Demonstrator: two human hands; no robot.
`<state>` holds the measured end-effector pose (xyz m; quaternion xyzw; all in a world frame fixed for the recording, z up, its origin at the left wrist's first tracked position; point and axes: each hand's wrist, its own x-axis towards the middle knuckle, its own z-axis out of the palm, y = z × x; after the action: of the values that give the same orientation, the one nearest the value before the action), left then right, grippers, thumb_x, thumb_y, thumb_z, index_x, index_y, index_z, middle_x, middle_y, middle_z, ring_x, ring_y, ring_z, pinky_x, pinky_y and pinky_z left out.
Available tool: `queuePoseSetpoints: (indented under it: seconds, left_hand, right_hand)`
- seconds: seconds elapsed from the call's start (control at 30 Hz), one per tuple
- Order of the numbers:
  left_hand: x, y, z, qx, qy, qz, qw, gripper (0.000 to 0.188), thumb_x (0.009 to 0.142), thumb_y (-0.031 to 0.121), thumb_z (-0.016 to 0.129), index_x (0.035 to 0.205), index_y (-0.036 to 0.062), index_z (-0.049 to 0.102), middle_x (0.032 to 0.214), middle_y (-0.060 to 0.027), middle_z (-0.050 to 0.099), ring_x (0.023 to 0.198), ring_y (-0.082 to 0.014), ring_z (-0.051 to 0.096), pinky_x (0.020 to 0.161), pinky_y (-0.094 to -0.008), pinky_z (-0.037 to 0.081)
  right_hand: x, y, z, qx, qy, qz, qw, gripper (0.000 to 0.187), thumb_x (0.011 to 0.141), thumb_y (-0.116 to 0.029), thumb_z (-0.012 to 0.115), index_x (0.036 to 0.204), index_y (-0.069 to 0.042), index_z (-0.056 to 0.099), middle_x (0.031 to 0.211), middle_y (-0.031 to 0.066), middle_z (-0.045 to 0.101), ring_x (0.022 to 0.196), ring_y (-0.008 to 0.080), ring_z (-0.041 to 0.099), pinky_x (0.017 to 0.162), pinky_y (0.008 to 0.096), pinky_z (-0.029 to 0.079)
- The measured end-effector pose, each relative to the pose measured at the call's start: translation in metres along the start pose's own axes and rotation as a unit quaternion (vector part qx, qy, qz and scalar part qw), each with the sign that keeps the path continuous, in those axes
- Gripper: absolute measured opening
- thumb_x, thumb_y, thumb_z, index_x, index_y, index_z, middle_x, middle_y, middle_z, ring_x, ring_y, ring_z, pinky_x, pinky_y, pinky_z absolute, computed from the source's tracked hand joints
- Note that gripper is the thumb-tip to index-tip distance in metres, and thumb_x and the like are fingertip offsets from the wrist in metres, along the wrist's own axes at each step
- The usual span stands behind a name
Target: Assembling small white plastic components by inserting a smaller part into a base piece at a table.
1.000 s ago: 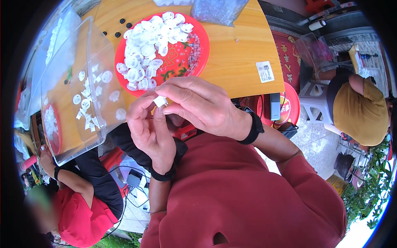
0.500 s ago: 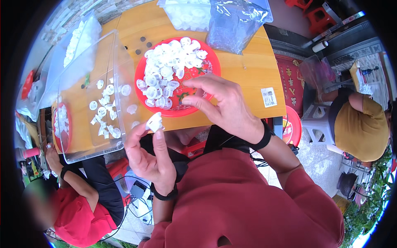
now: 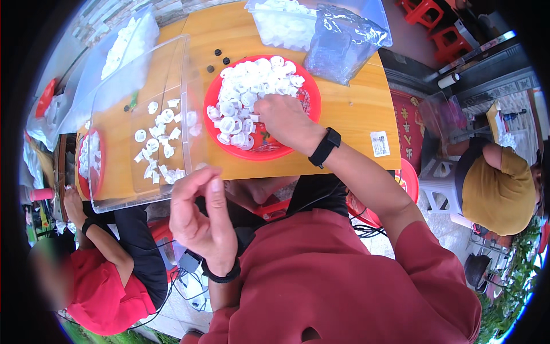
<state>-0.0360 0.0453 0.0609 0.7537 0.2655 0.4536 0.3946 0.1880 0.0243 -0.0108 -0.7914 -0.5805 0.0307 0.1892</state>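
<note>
A red round plate [image 3: 213,133] on the table bears a heap of small white plastic parts [image 3: 252,80], round-faced with short stems. My right hand [image 3: 286,121] reaches over the plate into the heap's near right side. Its fingers are curled together, and whatever they pinch is hidden behind them. In front of the table edge, near the clear plastic box, my left hand [image 3: 203,221] is raised with thumb and fingers apart and nothing visible between them. More loose white parts [image 3: 163,135] lie scattered within the outline of the clear box [image 3: 184,92].
A clear bin [image 3: 275,35] of white parts and a clear plastic bag [image 3: 346,43] stand at the back. Several small black discs [image 3: 217,53] lie behind the plate. A co-worker in red [image 3: 109,281] sits left beside another red plate [image 3: 98,178]; a person in mustard [image 3: 495,189] sits right.
The white part held in my left hand is gone from it. My right hand has moved from above the plate into the heap, its fingers closing. The whole view has shifted slightly.
</note>
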Motion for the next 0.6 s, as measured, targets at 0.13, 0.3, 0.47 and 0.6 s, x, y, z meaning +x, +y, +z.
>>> queuePoseSetpoints:
  seconds: [0.13,0.3,0.47,0.6]
  left_hand:
    - [-0.003,-0.008,0.028,-0.055,-0.141,-0.119,0.981,0.027,0.09,0.004,0.065,0.116,0.0004,0.059,0.101,-0.0052,0.065,0.083,-0.0086,0.059,0.075,-0.0209,0.047]
    - [-0.006,-0.049,0.062,-0.219,-0.062,-0.245,0.942,0.036,0.096,0.015,0.06,0.127,-0.0012,0.053,0.109,-0.008,0.067,0.092,-0.0127,0.065,0.078,-0.0229,0.048]
    - [-0.007,-0.062,0.062,-0.291,-0.09,-0.31,0.901,0.033,0.096,0.013,0.06,0.125,-0.0009,0.055,0.11,-0.0104,0.066,0.093,-0.0162,0.067,0.081,-0.025,0.051]
    - [-0.006,-0.074,0.056,-0.337,-0.063,-0.354,0.87,0.03,0.095,0.012,0.06,0.123,0.0008,0.057,0.107,-0.0092,0.066,0.091,-0.0162,0.067,0.081,-0.0258,0.054]
  right_hand:
    - [-0.004,0.0,-0.021,0.116,-0.043,0.058,0.991,0.015,0.084,-0.014,0.064,0.086,0.0,0.069,0.084,0.0187,0.068,0.08,0.0369,0.065,0.07,0.045,0.05]
    - [-0.027,-0.008,-0.045,0.35,-0.127,0.06,0.926,0.015,0.088,-0.009,0.065,0.096,0.004,0.069,0.079,0.0099,0.069,0.073,0.011,0.063,0.068,0.028,0.049]
    - [-0.032,-0.009,-0.043,0.381,-0.128,0.044,0.914,0.016,0.086,-0.01,0.067,0.095,0.003,0.069,0.081,0.0123,0.07,0.073,0.0137,0.065,0.069,0.0282,0.05]
    - [-0.018,-0.002,-0.037,0.169,-0.048,0.054,0.983,0.015,0.082,-0.014,0.064,0.085,-0.001,0.07,0.083,0.0162,0.069,0.077,0.0293,0.068,0.068,0.0401,0.051]
